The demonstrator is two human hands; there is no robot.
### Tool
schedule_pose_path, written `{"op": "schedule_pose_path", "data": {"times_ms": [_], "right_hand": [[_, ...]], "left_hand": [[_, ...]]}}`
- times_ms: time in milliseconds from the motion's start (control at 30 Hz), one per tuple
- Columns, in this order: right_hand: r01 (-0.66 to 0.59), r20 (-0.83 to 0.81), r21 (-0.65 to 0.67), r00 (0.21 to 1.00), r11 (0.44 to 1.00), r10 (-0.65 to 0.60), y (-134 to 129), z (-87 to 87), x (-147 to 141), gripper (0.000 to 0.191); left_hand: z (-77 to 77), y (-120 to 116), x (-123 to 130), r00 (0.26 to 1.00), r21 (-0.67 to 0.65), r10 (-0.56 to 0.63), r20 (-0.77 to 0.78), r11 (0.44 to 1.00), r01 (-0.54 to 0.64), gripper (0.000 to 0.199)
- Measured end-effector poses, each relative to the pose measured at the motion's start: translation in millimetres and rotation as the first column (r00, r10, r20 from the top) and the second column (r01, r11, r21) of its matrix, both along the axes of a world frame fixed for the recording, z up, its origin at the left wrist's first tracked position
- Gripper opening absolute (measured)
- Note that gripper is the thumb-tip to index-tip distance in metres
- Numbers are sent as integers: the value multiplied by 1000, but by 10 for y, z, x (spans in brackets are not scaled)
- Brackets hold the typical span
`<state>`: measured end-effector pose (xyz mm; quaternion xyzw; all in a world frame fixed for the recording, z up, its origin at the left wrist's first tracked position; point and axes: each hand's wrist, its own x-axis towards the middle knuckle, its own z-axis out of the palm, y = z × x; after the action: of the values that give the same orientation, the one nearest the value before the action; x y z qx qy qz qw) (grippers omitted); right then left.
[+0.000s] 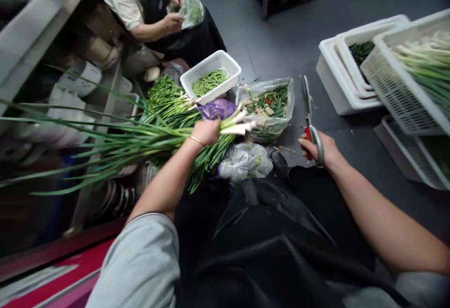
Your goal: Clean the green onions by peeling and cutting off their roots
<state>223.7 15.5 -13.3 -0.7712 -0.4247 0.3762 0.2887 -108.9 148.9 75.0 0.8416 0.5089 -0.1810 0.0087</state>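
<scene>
My left hand [206, 132] is closed round a bunch of green onions [140, 134]. Their white root ends point right, above a clear bag of trimmings [265, 108], and the long green leaves stretch far to the left. In my right hand [318, 147] is a pair of scissors [309, 111] with red on the handle, its blades pointing up and away from the onions. More greens [211, 162] lie under my left hand, beside a purple bag [217, 109]. A white basket [234, 66] of green beans stands just beyond.
Across from me a person [154, 31] in a dark apron handles a plastic bag [191, 8]. White crates [337, 83] and a basket of green onions [397, 78] stand at the right. Shelving [38, 31] with dishes runs along the left. A mesh bag [246, 160] lies near my knees.
</scene>
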Motion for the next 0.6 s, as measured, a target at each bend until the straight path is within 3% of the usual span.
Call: {"op": "schedule_pose_path", "data": {"times_ms": [67, 100, 133, 200, 300, 367, 433, 533, 600], "right_hand": [[20, -23, -14, 1000, 1000, -20, -38, -75, 41, 37], [2, -18, -38, 1000, 999, -2, -39, -118, 50, 34], [-28, -3, -67, 1000, 997, 28, -23, -164, 54, 32], [-106, 54, -126, 992, 986, 113, 67, -261, 40, 28], [-163, 167, -118, 969, 980, 182, 323, -418, -97, 30], [-126, 134, 2, 983, 992, 125, 513, -524, -335, 34], [-74, -51, 150, 995, 986, 82, 648, -621, -694, 38], [-145, -358, 240, 906, 960, 226, 683, -694, -1218, 43], [-219, -395, 252, 866, 943, 307, 652, -659, -1319, 47]], "left_hand": [[-720, -156, 188, 1000, -82, -16, 5, 996, 17, 29], [-993, -247, 222, 1000, -107, -7, 9, 994, 8, 31], [-1201, -335, 226, 1000, -118, 1, 13, 993, 1, 31], [-1441, -482, 178, 999, -119, 6, 31, 993, -2, 32], [-1497, -635, 109, 995, -94, -11, 94, 995, 20, 29], [-1444, -717, 125, 990, -84, -21, 141, 996, 33, 27], [-1379, -793, 182, 983, -100, -31, 179, 994, 49, 28], [-1304, -875, 249, 977, -164, -24, 213, 985, 60, 33], [-1264, -903, 226, 978, -203, 9, 210, 978, 34, 33]]}}
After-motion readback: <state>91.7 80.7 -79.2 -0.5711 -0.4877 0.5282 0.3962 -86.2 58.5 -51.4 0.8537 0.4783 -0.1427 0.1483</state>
